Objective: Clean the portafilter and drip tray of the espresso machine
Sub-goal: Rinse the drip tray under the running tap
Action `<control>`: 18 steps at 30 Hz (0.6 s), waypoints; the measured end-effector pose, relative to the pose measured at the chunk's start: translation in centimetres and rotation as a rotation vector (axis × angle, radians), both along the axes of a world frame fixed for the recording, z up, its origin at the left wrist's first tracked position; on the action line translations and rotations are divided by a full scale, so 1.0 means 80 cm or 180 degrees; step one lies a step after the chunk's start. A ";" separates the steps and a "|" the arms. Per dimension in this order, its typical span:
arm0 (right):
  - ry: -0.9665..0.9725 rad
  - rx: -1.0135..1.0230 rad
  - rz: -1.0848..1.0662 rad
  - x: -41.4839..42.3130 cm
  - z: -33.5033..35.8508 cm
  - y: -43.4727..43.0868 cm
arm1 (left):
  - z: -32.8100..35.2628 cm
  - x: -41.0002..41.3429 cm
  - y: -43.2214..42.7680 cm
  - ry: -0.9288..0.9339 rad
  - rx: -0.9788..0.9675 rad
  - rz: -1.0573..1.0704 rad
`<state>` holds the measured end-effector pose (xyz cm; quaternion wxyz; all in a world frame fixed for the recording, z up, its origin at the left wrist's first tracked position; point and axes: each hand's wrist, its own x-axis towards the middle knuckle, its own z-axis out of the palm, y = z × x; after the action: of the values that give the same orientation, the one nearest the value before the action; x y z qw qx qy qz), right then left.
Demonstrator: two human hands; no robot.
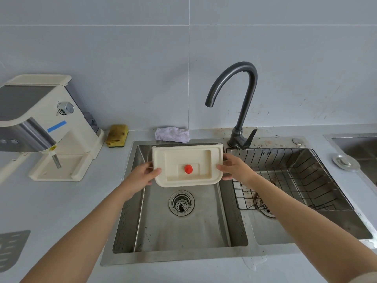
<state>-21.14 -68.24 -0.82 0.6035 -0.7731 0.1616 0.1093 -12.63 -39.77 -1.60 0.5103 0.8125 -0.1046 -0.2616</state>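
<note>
I hold the cream drip tray (175, 158), with a red float knob (188, 169) in its middle, level above the left sink basin (183, 225). My left hand (143, 175) grips its left edge, thumb on top. My right hand (234, 167) grips its right edge. The cream espresso machine (47, 123) stands on the counter at the left, its base slot bare. A metal grate (12, 248) lies on the counter at the lower left. No portafilter shows.
A dark curved faucet (242, 103) rises behind the sinks. A wire rack (285, 178) sits in the right basin. A yellow sponge (117, 135) and a lilac cloth (172, 134) lie by the wall. A round sink stopper (345, 161) rests at the right.
</note>
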 end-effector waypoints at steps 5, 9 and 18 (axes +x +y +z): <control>0.0285 -0.0035 0.0141 0.002 -0.002 0.008 | -0.002 -0.008 -0.002 0.0524 -0.0700 0.0523; 0.0375 0.0086 0.0081 0.007 -0.006 0.020 | -0.006 -0.016 -0.001 0.1118 -0.1632 0.0914; 0.0546 0.0400 0.0188 0.031 -0.023 0.050 | -0.026 -0.010 0.027 0.1746 -0.2580 0.1747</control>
<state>-18.67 -64.28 -2.63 0.6313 -0.7260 0.1827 0.2028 -13.44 -37.58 -3.67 0.8397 0.4510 0.1551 -0.2598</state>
